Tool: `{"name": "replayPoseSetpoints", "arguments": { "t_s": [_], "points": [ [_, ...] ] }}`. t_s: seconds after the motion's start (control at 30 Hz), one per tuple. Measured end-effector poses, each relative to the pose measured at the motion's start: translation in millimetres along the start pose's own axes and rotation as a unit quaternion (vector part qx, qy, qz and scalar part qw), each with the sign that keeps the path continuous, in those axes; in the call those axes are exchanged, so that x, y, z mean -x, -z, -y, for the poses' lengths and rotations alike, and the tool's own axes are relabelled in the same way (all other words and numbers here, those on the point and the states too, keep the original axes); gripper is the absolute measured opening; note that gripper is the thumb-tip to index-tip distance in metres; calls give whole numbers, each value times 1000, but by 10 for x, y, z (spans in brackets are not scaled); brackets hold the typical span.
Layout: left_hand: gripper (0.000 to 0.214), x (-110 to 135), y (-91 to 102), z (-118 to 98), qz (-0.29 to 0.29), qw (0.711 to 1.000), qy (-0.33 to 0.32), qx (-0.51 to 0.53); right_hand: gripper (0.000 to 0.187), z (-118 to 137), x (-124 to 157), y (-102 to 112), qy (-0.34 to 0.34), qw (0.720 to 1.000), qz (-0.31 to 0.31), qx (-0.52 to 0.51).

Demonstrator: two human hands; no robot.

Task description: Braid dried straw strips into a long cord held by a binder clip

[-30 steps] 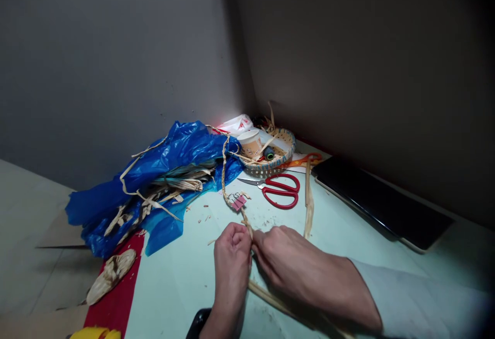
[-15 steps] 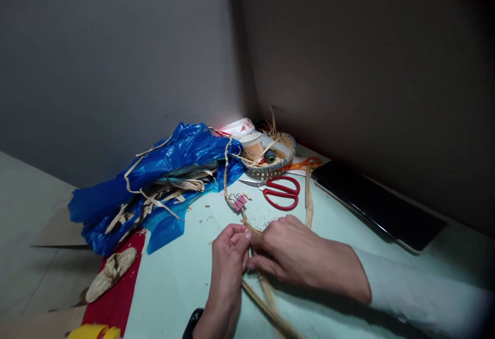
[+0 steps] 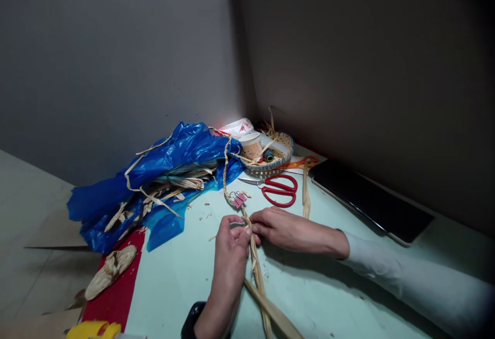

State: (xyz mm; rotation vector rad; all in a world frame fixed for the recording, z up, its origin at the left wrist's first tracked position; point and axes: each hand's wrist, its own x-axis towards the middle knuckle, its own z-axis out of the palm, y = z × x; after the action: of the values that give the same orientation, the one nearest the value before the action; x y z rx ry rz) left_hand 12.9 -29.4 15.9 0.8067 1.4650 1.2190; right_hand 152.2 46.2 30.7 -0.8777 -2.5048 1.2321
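A braid of dried straw-like strips (image 3: 253, 256) runs from a pink binder clip (image 3: 238, 200) down toward me, its loose strips (image 3: 276, 314) spreading to the bottom edge. My left hand (image 3: 232, 246) pinches the braid from the left, just below the clip. From the right, my right hand (image 3: 270, 225) grips it at the same spot with thumb and fingers closed. Beyond the clip, the thin finished braid (image 3: 226, 166) curves up toward a blue plastic bag (image 3: 189, 143). Red-handled scissors (image 3: 279, 190) lie just past my right hand.
A woven basket (image 3: 286, 148) at the back holds a paper cup (image 3: 251, 145) and a thread spool (image 3: 268, 155). A black flat device (image 3: 371, 199) lies right. Dried strips (image 3: 189, 179) fill the bag's mouth. A small straw slipper (image 3: 111, 273) and yellow tool (image 3: 93, 330) sit left.
My right hand has moved up and lies flatter beside the braid, its fingers now meeting my left hand's fingertips. The strips below have swung and show more clearly.
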Motion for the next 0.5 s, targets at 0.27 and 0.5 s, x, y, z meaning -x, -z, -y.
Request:
{"name": "replayPoseSetpoints", "arguments": {
  "t_s": [0.27, 0.5],
  "points": [
    [37, 22, -3, -9, 0, 1000, 4, 16, 32, -16, 7, 9, -10, 1000, -16, -8],
    [36, -16, 10, -4, 13, 998, 53, 5, 23, -4, 21, 94, 30, 997, -9, 69]
  ]
}}
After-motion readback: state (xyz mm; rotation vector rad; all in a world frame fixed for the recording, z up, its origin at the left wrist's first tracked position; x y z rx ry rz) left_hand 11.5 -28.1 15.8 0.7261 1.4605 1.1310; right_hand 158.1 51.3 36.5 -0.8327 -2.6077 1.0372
